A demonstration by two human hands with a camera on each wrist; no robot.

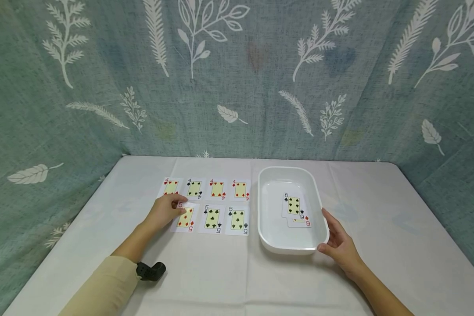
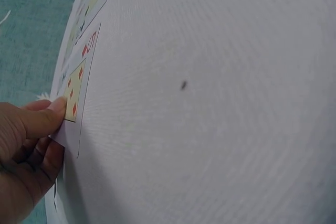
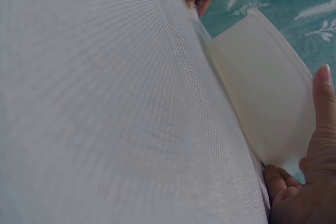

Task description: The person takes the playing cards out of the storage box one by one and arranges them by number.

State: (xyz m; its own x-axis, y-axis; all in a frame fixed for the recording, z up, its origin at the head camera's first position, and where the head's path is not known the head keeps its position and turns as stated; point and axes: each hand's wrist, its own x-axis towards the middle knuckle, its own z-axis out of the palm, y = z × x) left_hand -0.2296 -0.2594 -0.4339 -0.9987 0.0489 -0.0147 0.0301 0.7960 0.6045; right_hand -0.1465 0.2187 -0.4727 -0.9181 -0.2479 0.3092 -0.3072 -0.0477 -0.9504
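Note:
My left hand [image 1: 165,212] pinches the five of diamonds [image 1: 185,218] by its left edge. In the left wrist view the thumb presses on the card's face and the fingers are beneath it. Right of that card lie two black fives [image 1: 212,218], face up in the same row. A row of fours [image 1: 217,190] lies behind them, the leftmost partly covered by my left hand. My right hand [image 1: 341,245] grips the near right side of a white tray [image 1: 274,239], thumb at the rim. Inside the tray a six of spades [image 1: 294,206] overlaps a red card [image 1: 299,223].
A white cloth covers the table [image 1: 205,272]. A green-blue curtain [image 1: 237,87] with white leaf prints hangs behind the table and along both sides. On my left wrist is a black device [image 1: 151,271], close above the cloth.

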